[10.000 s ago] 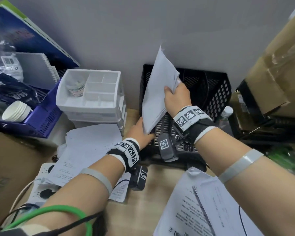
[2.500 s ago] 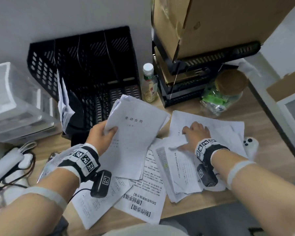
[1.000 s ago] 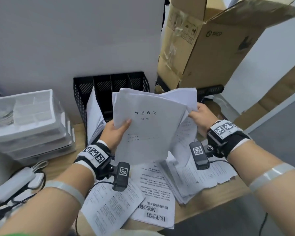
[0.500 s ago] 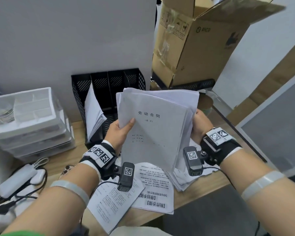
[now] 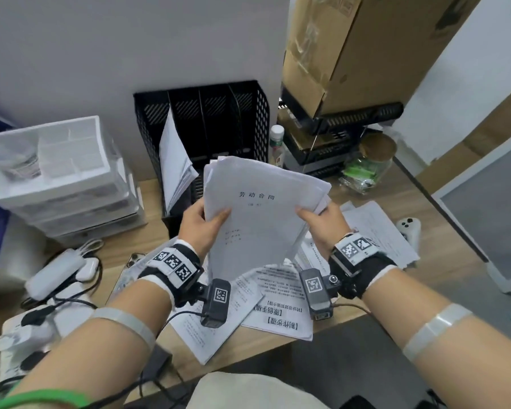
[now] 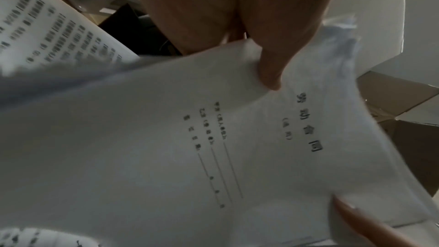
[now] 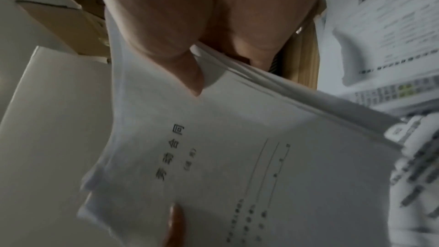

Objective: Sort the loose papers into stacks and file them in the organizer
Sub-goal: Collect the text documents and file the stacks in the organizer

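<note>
Change: both my hands now clamp the sheaf that my right hand was only closing on a moment back; the bundle sits lower, its edges drawn together
Sheaf: stack of papers (image 5: 257, 219) held upright above the desk (image 5: 148, 202), a printed cover page facing me; the sheets fan slightly at the top right corner
Left hand: my left hand (image 5: 199, 228) grasps the stack's left edge, thumb pressed on the cover page; the fingers behind are hidden
Right hand: my right hand (image 5: 322, 225) grasps the right edge, thumb on the front; in the right wrist view the layered sheets show under the thumb
Organizer: black mesh organizer (image 5: 248, 119) stands against the wall behind the stack; filed papers (image 5: 174, 160) lean in its leftmost slot
Loose sheets: loose papers (image 5: 278, 302) lie spread on the desk beneath and to the right of my hands
Surroundings: white drawer unit (image 5: 59, 184) to the left; small bottle (image 5: 276, 146) just beside the organizer; cardboard box (image 5: 360, 48) and lidded jar (image 5: 369, 166) to the right
</note>
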Motion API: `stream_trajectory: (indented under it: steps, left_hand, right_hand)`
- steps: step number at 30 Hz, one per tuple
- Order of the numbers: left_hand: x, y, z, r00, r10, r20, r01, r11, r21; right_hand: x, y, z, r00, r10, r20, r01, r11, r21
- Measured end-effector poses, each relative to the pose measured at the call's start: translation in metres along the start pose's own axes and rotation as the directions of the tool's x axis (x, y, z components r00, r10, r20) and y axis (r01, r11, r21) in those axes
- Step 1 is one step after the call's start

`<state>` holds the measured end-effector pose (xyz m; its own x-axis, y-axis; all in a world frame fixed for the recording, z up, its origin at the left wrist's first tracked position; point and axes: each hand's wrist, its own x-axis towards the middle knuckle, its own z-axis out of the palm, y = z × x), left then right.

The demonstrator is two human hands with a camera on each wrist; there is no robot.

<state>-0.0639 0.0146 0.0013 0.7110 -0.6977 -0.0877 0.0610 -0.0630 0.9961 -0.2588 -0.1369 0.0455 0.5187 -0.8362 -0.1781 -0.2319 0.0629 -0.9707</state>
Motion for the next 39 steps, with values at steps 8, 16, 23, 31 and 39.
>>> stream_trajectory:
  steps: [8, 16, 23, 31, 39]
  left_hand:
    - [-0.017, -0.027, -0.015, 0.987, -0.145, 0.070, 0.144, 0.989, 0.019]
    - [-0.008, -0.020, -0.015, 0.985, -0.135, 0.111, 0.137, 0.991, -0.007]
    - [-0.009, -0.045, -0.013, 0.960, -0.230, 0.157, 0.212, 0.969, 0.127]
    - [-0.005, -0.045, -0.017, 0.956, -0.271, 0.108, 0.270, 0.963, 0.026]
    - [-0.003, -0.044, -0.020, 0.983, -0.163, 0.085, 0.159, 0.986, 0.051]
  right_hand:
    - [-0.030, 0.007, 0.014, 0.972, -0.106, 0.209, 0.132, 0.984, -0.119]
    - [-0.005, 0.018, 0.014, 0.988, -0.030, 0.151, 0.024, 0.999, 0.040]
    - [0.002, 0.040, 0.018, 0.983, 0.083, 0.167, -0.066, 0.992, -0.105]
    - [0.016, 0.045, 0.018, 0.972, 0.208, 0.111, -0.212, 0.977, 0.027]
    - [0.016, 0.042, 0.013, 0.968, 0.225, 0.112, -0.236, 0.967, 0.097]
